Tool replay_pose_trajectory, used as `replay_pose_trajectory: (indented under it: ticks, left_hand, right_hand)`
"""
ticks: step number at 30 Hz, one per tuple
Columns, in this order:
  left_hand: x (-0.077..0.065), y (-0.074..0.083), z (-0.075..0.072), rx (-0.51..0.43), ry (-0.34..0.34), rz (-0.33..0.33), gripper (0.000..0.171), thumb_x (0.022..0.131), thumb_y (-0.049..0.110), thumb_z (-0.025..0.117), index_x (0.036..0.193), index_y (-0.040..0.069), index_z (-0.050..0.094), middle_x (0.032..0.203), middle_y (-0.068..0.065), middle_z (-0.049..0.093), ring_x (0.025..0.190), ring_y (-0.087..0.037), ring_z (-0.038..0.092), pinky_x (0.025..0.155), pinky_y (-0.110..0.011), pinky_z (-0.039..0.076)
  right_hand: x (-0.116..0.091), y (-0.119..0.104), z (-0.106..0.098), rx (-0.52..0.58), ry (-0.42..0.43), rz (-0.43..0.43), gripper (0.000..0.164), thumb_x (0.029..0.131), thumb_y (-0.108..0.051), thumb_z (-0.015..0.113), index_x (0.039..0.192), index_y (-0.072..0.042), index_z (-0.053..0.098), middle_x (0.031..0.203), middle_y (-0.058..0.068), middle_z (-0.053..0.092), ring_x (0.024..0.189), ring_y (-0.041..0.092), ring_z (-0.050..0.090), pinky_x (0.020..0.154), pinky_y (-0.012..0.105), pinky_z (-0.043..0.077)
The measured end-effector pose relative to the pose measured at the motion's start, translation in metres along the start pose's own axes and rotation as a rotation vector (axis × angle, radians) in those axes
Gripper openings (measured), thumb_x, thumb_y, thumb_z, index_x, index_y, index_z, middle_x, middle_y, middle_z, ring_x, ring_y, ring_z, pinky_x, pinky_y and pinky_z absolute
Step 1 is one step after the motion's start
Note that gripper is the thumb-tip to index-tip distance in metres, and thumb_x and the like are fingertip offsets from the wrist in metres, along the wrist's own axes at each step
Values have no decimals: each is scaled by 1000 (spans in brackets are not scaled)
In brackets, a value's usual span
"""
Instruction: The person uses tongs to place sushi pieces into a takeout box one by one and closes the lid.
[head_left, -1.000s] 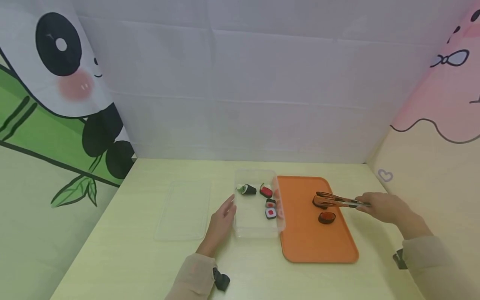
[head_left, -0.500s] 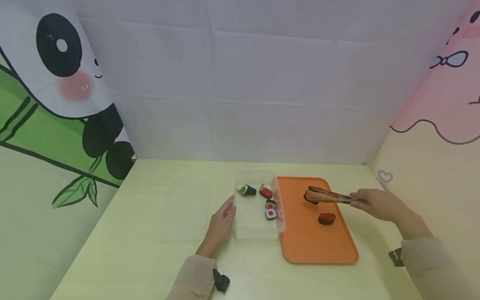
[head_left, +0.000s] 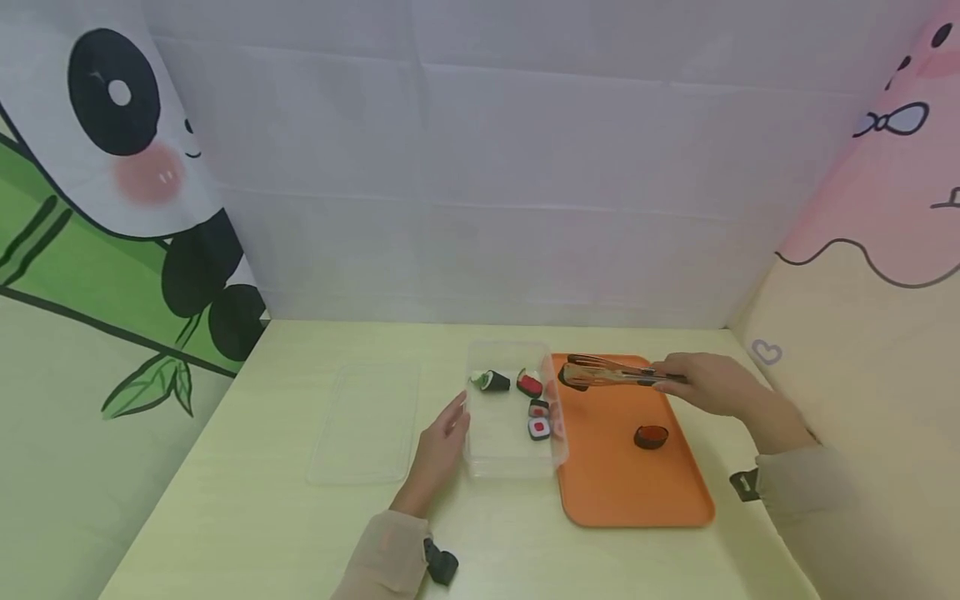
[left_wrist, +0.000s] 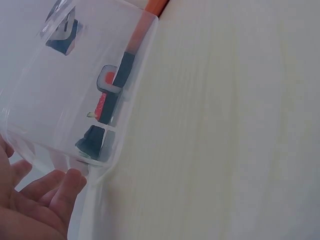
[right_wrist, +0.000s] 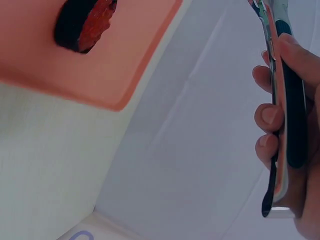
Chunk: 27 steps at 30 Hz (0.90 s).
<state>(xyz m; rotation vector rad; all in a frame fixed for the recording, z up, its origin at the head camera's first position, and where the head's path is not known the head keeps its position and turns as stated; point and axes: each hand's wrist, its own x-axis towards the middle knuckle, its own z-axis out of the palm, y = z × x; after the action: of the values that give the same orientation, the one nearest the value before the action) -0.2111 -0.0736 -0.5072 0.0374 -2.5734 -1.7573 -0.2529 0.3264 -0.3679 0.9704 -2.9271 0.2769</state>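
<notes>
My right hand [head_left: 708, 383] grips a pair of tongs [head_left: 622, 372] over the back left of the orange tray [head_left: 630, 492]. Pinched in the tips is a dark sushi piece [head_left: 573, 377], mostly covered by them. In the right wrist view, fingers and thumb wrap the dark handle [right_wrist: 294, 115]. Against the left wall of a clear plastic box [head_left: 491, 462] rest the fingertips of my left hand [head_left: 438, 454]. Inside the box are a black cone hand roll [head_left: 495, 381], a red-topped sushi piece [head_left: 529, 383] and two small rolls, one dark [head_left: 538, 407] and one white [head_left: 538, 428].
A red-topped gunkan sushi [head_left: 651, 437] stays on the right side of the tray. Left of the box, a clear lid [head_left: 363, 425] lies flat on the pale table [head_left: 247, 500]. A white backdrop [head_left: 480, 250] rises behind the table.
The tongs, with the dark sushi piece in them, have moved left and slightly back across the tray toward the box. The left hand stays in place at the box.
</notes>
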Motion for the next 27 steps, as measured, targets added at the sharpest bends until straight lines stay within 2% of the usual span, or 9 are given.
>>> replay_pose_trajectory:
  ticks: [3,11,14,18,22,27]
  left_hand:
    - [-1,1,0,-2,3,9,44,104,29,47,148,20,45,140,-16,52,124,-39,51,103,-54,39]
    - [0,0,1,-5,7,4,45,104,29,47,148,20,45,140,-17,51,123,-39,52,102,-53,40]
    - [2,-1,1,-2,7,-4,45,104,30,47,148,21,45,140,-16,51,124,-39,51,103,-54,38]
    - [2,-2,2,1,6,-3,45,104,31,47,148,22,45,141,-15,51,124,-39,51,103,-55,38]
    - [2,-3,2,6,4,13,45,104,31,48,148,20,45,140,-16,52,123,-40,51,102,-54,39]
    - [4,-6,2,14,-2,29,46,104,32,46,149,19,43,140,-18,51,123,-41,51,101,-55,40]
  right_hand:
    - [14,-11,3,3,-22,-23,10,96,-27,64,90,-20,65,76,-14,48,61,6,42,54,29,36]
    - [50,-36,18,-23,-59,-88,10,95,-26,65,87,-22,62,76,-14,46,60,6,42,55,29,38]
    - [61,-45,24,-36,-74,-95,8,95,-28,65,95,-21,68,81,-14,53,63,6,46,57,29,42]
    - [73,-54,34,-35,-95,-91,17,95,-29,65,107,-19,72,93,-12,64,71,6,53,63,32,47]
    - [84,-59,46,-38,-120,-79,16,95,-31,64,106,-21,72,95,-12,65,73,6,54,64,31,47]
    - [97,-65,56,-52,-138,-106,16,96,-32,63,106,-23,72,91,-15,63,70,5,53,63,30,46]
